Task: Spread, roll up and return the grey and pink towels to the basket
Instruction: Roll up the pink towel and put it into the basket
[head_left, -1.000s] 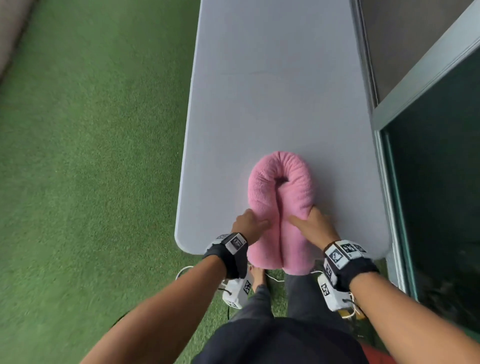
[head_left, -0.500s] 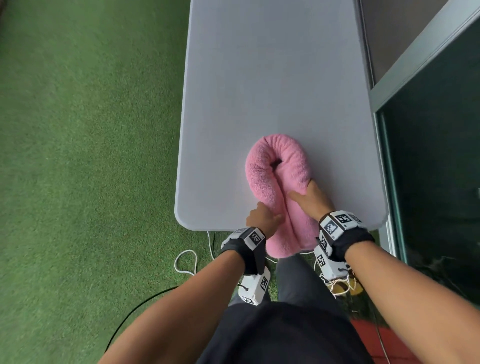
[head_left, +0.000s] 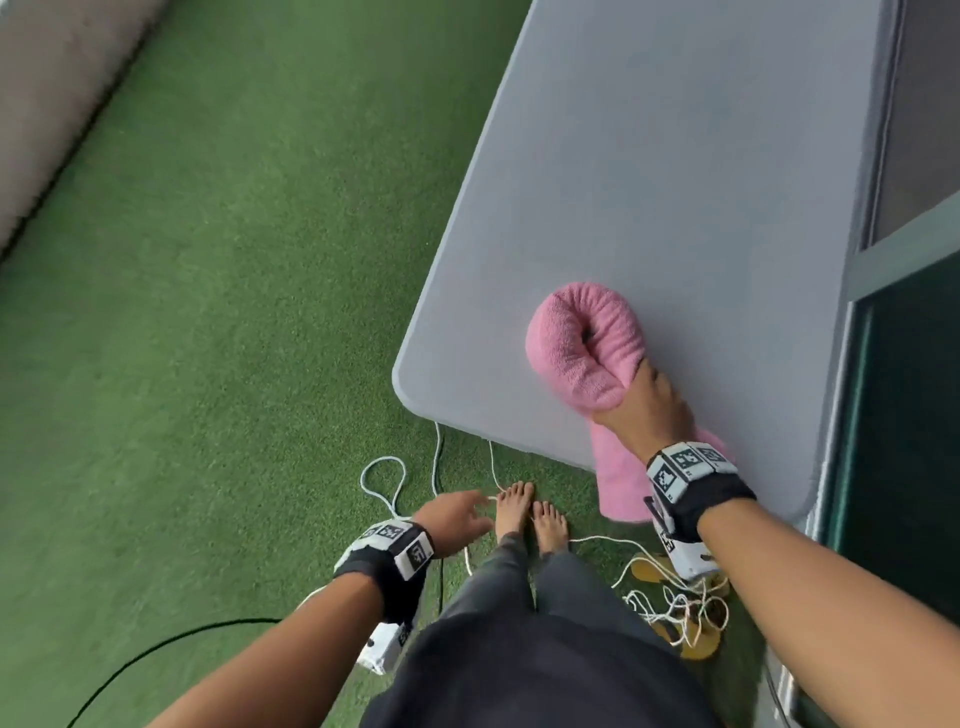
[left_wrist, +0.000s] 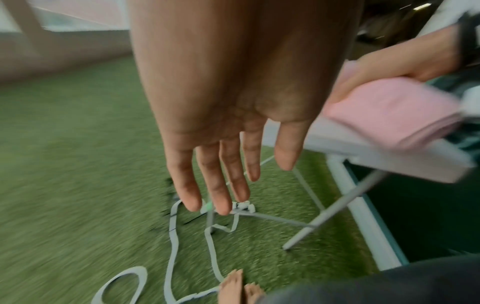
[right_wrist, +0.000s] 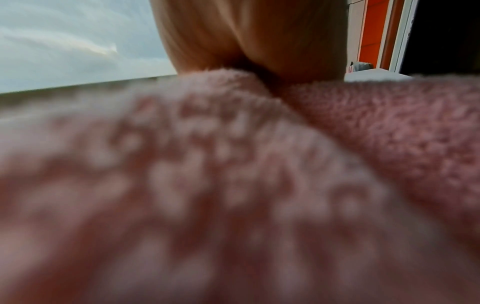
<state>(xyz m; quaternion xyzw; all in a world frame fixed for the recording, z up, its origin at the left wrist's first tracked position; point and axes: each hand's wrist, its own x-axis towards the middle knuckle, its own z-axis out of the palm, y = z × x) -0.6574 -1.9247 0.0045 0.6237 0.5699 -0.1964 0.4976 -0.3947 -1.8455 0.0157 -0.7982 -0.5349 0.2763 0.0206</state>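
The pink towel (head_left: 576, 353), rolled and doubled over, lies at the near right corner of the grey table (head_left: 675, 182), its loose ends hanging over the edge. My right hand (head_left: 649, 410) grips the pink towel from above, near the middle. In the left wrist view, my right hand (left_wrist: 384, 63) curls over the pink towel (left_wrist: 389, 111). The right wrist view is filled by the blurred pink towel (right_wrist: 233, 185). My left hand (head_left: 467, 512) hangs off the table over the grass, fingers (left_wrist: 221, 181) straight and holding nothing. No grey towel or basket is in view.
White cords (head_left: 384, 483) and a black cable (head_left: 156, 654) lie on the green turf (head_left: 234, 312) by my bare feet. Yellow sandals (head_left: 675, 613) sit under my right arm. A glass door frame (head_left: 841, 415) runs along the table's right side. Folding table legs (left_wrist: 335, 211) stand below.
My left hand has let go of the pink towel and dropped down to the left of the table. My right hand stays on the towel. My view has swung left.
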